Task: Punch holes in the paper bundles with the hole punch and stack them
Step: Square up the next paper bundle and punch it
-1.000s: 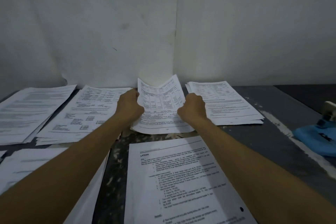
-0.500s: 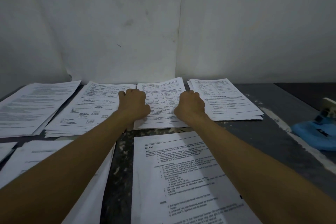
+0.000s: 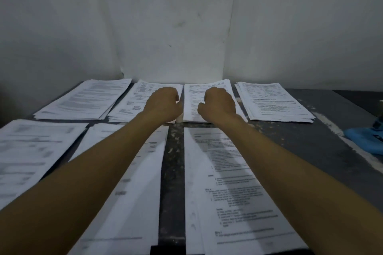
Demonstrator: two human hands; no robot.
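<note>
Paper bundle (image 3: 193, 99) flat between left grip (image 3: 163, 103) and right grip (image 3: 218, 102).

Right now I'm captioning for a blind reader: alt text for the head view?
Left hand and right hand, fingers curled, rest on the third bundle in the far row of paper stacks on a dark table.

left grip (image 3: 163, 102) | right grip (image 3: 219, 102) | both curled at paper bundle (image 3: 191, 99)
</note>
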